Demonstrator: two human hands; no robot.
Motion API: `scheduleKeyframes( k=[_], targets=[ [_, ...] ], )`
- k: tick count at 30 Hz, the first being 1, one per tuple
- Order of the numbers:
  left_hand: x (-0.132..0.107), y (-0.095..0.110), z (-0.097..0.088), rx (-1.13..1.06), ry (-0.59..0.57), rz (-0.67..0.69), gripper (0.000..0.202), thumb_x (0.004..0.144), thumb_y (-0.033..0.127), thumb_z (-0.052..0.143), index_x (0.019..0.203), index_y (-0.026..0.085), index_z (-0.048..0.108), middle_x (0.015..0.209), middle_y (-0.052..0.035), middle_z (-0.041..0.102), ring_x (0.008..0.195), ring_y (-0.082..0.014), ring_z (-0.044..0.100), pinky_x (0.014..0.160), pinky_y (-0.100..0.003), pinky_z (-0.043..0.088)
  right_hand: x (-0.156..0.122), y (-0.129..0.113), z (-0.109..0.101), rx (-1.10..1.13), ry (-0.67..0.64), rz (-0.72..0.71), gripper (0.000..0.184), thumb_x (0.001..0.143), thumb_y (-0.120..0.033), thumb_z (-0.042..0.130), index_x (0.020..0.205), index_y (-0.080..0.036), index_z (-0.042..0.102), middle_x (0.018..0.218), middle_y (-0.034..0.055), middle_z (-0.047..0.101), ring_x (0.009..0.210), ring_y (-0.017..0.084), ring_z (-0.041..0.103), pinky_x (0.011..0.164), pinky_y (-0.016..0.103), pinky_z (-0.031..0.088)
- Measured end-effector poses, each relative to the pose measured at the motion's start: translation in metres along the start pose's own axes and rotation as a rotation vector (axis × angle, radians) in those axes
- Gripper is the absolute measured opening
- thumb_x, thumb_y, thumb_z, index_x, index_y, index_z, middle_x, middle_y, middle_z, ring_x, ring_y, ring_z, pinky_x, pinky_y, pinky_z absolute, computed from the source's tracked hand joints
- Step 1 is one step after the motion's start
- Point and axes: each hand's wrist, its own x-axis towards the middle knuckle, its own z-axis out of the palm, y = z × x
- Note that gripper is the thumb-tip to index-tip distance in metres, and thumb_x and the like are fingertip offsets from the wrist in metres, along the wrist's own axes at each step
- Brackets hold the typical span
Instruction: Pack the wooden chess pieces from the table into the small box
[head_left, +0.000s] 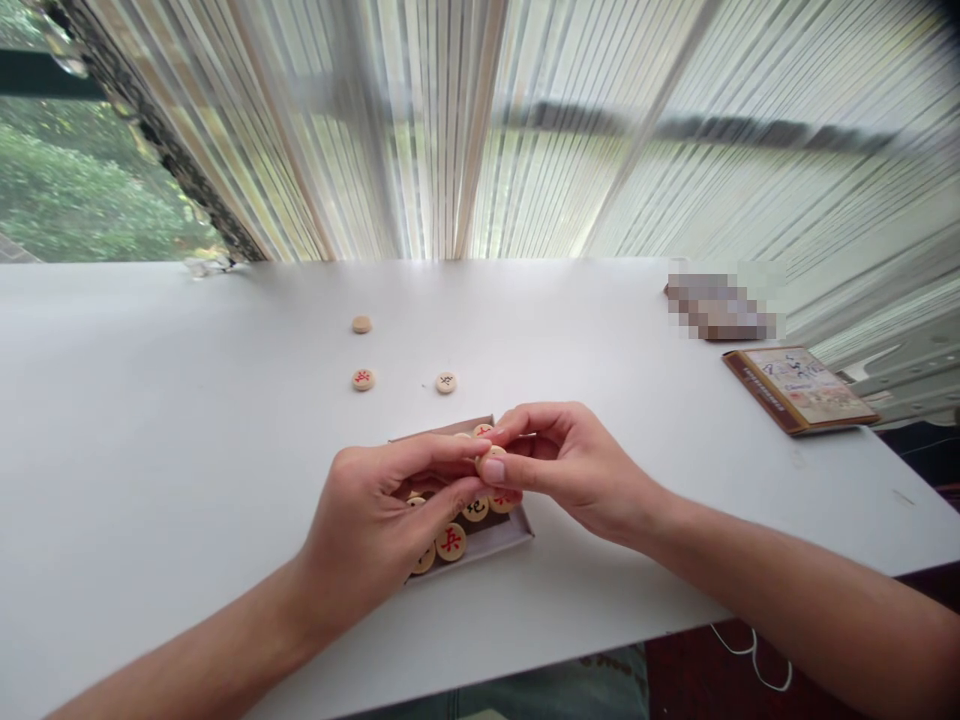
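Over an open shallow box (504, 537), my left hand (397, 500) and my right hand (574, 465) meet at one round wooden Chinese chess piece (492, 460). Thumb and fingers of each hand are closed on it. Its marking is mostly covered. Inside the box lie several more pieces, among them a red-marked piece (451, 541) and a black-marked piece (475, 506); my left hand hides part of them. Beyond the box, a red-marked piece (363, 379) and a black-marked piece (446, 382) lie on the table, with a piece showing no marking (361, 324) behind them.
The white table (187, 420) reaches back to a window with a string curtain (420, 130). On the right lies a flat printed box (802, 388), with a blurred-out object (724, 307) behind it. A white cable (757, 660) hangs below the table's front edge.
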Motion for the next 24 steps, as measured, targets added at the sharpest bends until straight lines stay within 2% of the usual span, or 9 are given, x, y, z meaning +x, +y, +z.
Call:
scheduleKeyframes(
  k=[7,16,22,24],
  targets=[
    [0.0003,0.0003,0.0007,-0.023,0.024,-0.006,0.019,0.086,0.01,0.083,0.1,0.023,0.087,0.099,-0.0025,0.087,0.084,-0.0201,0.085,0.079,-0.022,0.071,0.0008,0.0008,-0.0034,0.032,-0.05,0.021,0.027,0.068,-0.021,0.101,0.086,-0.017,0.082,0.08,0.002,0.078,0.066,0.011,0.07,0.058,0.021,0.057],
    [0.0015,0.0015,-0.0005,-0.06,0.021,-0.008,0.024,0.084,0.006,0.084,0.098,0.024,0.087,0.097,0.0001,0.087,0.085,-0.0175,0.085,0.081,-0.018,0.07,0.0014,-0.0017,-0.007,0.072,-0.076,0.047,0.034,0.062,-0.013,0.103,0.09,-0.016,0.084,0.077,0.0016,0.08,0.067,0.012,0.076,0.062,0.02,0.062],
    [0.001,0.002,-0.0022,-0.044,0.01,-0.01,0.022,0.084,0.009,0.085,0.103,0.02,0.086,0.097,-0.0033,0.087,0.083,-0.0187,0.085,0.079,-0.021,0.071,0.0018,-0.0028,-0.0078,0.059,-0.091,0.025,0.027,0.07,-0.017,0.1,0.092,-0.016,0.085,0.079,0.003,0.081,0.068,0.013,0.077,0.062,0.021,0.064],
    [0.0011,0.001,-0.003,-0.038,0.003,-0.003,0.022,0.085,0.01,0.085,0.105,0.02,0.085,0.097,-0.0042,0.087,0.081,-0.0184,0.085,0.078,-0.021,0.071,0.0021,-0.0024,-0.0081,0.033,-0.095,-0.011,0.031,0.069,-0.015,0.1,0.096,-0.017,0.085,0.083,0.0038,0.083,0.07,0.014,0.078,0.063,0.022,0.065]
  ],
)
